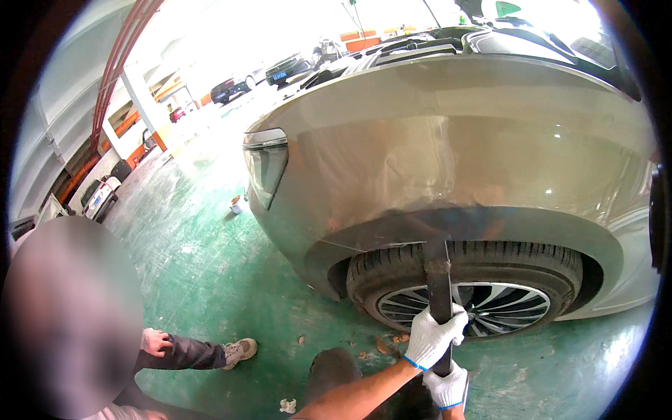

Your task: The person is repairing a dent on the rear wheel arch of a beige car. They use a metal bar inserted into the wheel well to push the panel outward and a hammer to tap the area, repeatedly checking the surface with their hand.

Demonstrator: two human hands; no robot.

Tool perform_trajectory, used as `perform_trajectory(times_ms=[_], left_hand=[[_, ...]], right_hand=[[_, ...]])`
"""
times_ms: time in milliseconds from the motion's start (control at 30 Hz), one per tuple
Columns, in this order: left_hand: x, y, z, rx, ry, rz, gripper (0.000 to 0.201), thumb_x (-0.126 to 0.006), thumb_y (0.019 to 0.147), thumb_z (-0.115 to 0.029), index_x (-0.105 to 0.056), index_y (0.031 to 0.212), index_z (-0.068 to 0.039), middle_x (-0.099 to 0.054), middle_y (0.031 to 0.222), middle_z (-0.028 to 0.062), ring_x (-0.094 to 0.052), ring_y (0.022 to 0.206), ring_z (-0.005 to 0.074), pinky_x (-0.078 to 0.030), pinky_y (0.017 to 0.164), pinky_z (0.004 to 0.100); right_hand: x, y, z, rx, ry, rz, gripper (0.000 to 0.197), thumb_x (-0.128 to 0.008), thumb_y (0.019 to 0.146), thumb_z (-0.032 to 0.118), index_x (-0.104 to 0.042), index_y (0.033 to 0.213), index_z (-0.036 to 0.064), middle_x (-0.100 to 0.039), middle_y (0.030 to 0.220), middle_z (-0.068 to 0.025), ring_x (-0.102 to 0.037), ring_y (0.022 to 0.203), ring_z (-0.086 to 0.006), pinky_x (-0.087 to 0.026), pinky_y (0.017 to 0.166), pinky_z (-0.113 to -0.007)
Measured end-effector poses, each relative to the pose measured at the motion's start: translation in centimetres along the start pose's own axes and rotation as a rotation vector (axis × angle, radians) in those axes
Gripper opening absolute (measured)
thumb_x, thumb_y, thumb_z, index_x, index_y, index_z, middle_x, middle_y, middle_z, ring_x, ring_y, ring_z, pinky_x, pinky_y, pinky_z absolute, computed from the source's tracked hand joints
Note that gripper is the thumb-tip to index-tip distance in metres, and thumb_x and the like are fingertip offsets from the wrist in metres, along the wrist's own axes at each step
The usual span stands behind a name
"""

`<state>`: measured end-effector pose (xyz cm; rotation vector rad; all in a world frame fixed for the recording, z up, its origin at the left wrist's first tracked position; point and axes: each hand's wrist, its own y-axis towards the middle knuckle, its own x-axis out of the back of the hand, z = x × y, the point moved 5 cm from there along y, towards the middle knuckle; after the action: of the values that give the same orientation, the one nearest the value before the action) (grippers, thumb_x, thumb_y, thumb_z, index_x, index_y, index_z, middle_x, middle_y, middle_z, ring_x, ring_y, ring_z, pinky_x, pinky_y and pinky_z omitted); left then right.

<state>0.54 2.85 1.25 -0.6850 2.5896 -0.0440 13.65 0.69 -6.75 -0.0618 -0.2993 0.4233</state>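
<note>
A person's left hand [435, 337], in a white knit glove with a blue cuff, was closed around a dark, flat metal bar [439, 297] that stood nearly upright in front of a car's alloy wheel [518, 304]. The right hand [446, 388], gloved alike, was curled about the same bar just below, near its lower end. The bar rose across the tire [367, 276] to the lip of the wheel arch [518, 224], beneath a creased champagne-colored fender [378, 147]. It looked stiff and fairly heavy, best held with both hands along its bare lower length; smooth metal might slip in knit gloves. The fender's glossy sheet metal appeared thin and easily scratched.

Whether the bar's upper tip passed behind the arch lip or pressed against it could not be made out. The gloves hid its lower end and most of the right fingers, and the frame cut off the right forearm. At left, a co-worker's hand [155, 342] rested by a dark trouser leg; glare washed out the background.
</note>
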Motion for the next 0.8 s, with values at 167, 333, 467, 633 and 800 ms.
perform_trajectory(times_ms=[167,333,467,633,800], left_hand=[[0.3,0.8,0.3,-0.040,0.111,-0.027,0.010,-0.074,0.093,-0.009,-0.069,0.097,-0.001,-0.066,0.072,0.0018,-0.060,0.059,0.0089,-0.049,0.056,0.0264],[0.7,1.2,0.7,-0.015,0.013,0.040,0.014,-0.077,0.090,-0.006,-0.070,0.100,0.001,-0.068,0.077,0.0054,-0.064,0.062,0.0121,-0.053,0.058,0.0280],[0.3,0.7,0.4,0.000,-0.009,0.019,0.013,-0.076,0.090,-0.006,-0.070,0.100,0.001,-0.067,0.077,0.0053,-0.063,0.062,0.0121,-0.053,0.058,0.0280],[0.8,1.2,0.3,-0.012,0.070,0.024,0.014,-0.076,0.090,-0.005,-0.069,0.101,0.002,-0.068,0.078,0.0058,-0.064,0.062,0.0125,-0.053,0.058,0.0282],[0.5,0.7,0.2,-0.007,0.094,0.017,0.015,-0.076,0.090,-0.005,-0.069,0.102,0.002,-0.068,0.078,0.0062,-0.064,0.062,0.0128,-0.053,0.057,0.0280]], right_hand=[[-0.6,1.9,-1.7,0.122,0.027,-0.030,0.019,-0.079,0.076,0.016,-0.076,0.088,0.0013,-0.076,0.074,-0.0120,-0.074,0.068,-0.0166,-0.058,0.069,-0.035],[-0.8,1.5,-1.3,0.112,0.002,-0.020,0.021,-0.078,0.076,0.017,-0.075,0.088,-0.0002,-0.075,0.071,-0.0110,-0.072,0.067,-0.0131,-0.057,0.068,-0.033],[-0.8,1.3,-2.4,0.061,-0.020,-0.029,0.020,-0.078,0.076,0.017,-0.075,0.085,-0.0001,-0.074,0.069,-0.0103,-0.071,0.066,-0.0119,-0.057,0.066,-0.034],[-1.2,1.8,-1.5,0.165,0.034,-0.048,0.019,-0.079,0.077,0.017,-0.075,0.084,-0.0004,-0.074,0.067,-0.0099,-0.070,0.065,-0.0108,-0.056,0.065,-0.034],[-0.9,0.7,-0.9,0.063,0.027,0.038,0.019,-0.079,0.079,0.018,-0.075,0.083,-0.0007,-0.072,0.064,-0.0092,-0.070,0.060,-0.0136,-0.056,0.063,-0.034]])
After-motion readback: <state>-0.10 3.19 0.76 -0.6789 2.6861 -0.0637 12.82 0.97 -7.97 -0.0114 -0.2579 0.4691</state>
